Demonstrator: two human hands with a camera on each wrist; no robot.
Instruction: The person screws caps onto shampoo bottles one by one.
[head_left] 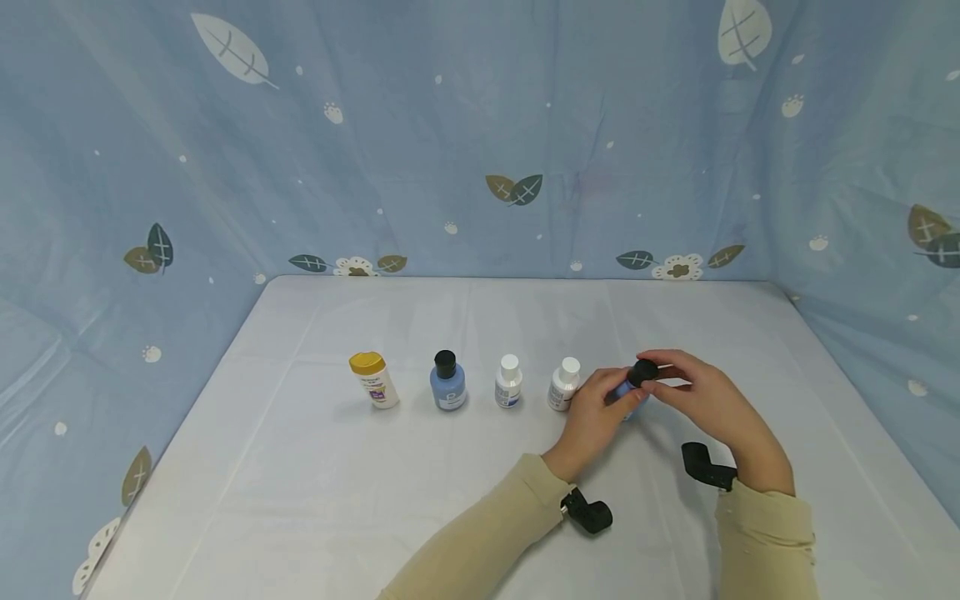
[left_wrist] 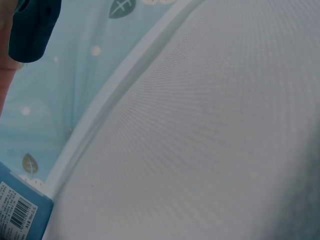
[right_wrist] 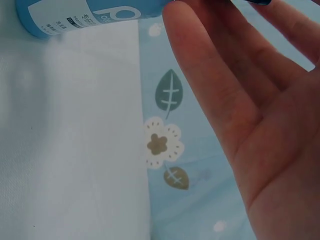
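Note:
A blue bottle with a black cap (head_left: 642,372) stands tilted at the right end of a row of bottles. My left hand (head_left: 588,421) holds its blue body (head_left: 621,392), partly hiding it. From the other side my right hand (head_left: 705,398) pinches the cap between thumb and fingers. In the right wrist view, the bottle's labelled side (right_wrist: 80,14) shows at top left, next to the right hand (right_wrist: 260,105). Only a barcode-labelled part of a blue bottle (left_wrist: 30,212) appears in the left wrist view.
Left of the hands stand a white bottle (head_left: 564,385), another white bottle (head_left: 508,383), a blue black-capped bottle (head_left: 448,387) and a white yellow-capped bottle (head_left: 378,387). All are on the white-covered table (head_left: 300,492). A patterned blue curtain (head_left: 420,125) hangs behind.

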